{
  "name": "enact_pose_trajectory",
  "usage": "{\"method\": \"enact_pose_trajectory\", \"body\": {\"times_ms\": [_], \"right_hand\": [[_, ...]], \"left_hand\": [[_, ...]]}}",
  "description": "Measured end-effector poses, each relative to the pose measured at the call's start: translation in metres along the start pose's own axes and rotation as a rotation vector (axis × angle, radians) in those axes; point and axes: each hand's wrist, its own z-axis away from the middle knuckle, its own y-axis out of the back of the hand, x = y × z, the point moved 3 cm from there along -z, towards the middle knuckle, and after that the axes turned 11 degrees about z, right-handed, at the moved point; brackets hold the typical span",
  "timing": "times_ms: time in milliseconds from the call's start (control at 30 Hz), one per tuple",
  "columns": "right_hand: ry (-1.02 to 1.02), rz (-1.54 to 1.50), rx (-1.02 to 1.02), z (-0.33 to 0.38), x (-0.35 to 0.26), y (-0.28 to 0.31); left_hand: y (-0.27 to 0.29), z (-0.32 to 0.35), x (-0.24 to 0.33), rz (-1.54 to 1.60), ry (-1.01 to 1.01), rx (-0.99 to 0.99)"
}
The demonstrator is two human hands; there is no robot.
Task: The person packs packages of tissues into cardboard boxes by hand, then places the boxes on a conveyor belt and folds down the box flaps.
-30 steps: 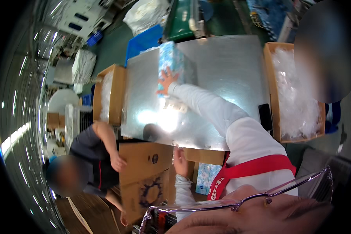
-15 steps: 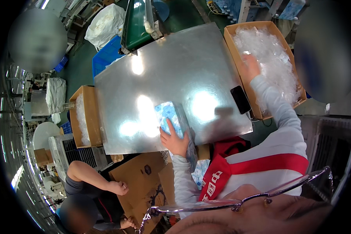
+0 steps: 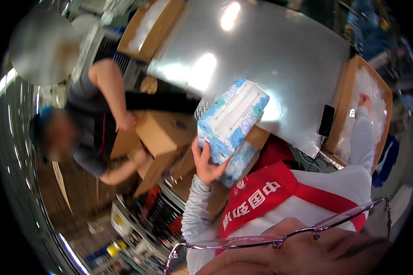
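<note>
This is a packing workshop or small factory floor. A large shiny sheet-metal worktable (image 3: 280, 59) is ringed by open brown cardboard cartons (image 3: 344, 98) of clear plastic bags, and a co-worker (image 3: 85, 123) handles another brown cardboard box (image 3: 158, 133) beside it.

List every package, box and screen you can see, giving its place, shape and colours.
Blue-and-white floral pack: rectangular, held by the left hand at the metal table edge.
Cardboard box: right of table, brown, filled with clear bags; right hand inside.
Phone: table's right edge, dark slab.
Brown carton: co-worker's side.
</note>
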Motion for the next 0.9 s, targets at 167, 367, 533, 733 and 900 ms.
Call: {"method": "enact_pose_trajectory", "body": {"times_ms": [167,367,533,733,900], "right_hand": [[-0.095,0.203,0.199,0.009,0.034,0.024],[-0.068,0.073,-0.047,-0.018,-0.018,0.061],[-0.284,-0.654,-0.241,-0.021,-0.057,0.099],[0.038,-0.820,-0.973,0.179,-0.316,0.085],[0.384,-0.805,-1.449,0.386,-0.461,0.174]], "left_hand": [[0.012,0.117,-0.033,-0.097,0.246,-0.098],[-0.055,0.260,-0.141,-0.620,0.373,-0.136],[-0.053,0.238,-0.225,-0.485,0.362,-0.169],[-0.022,0.299,-0.212,-0.371,0.560,-0.291],[-0.056,0.305,-0.282,-0.390,0.786,-0.578]]}}
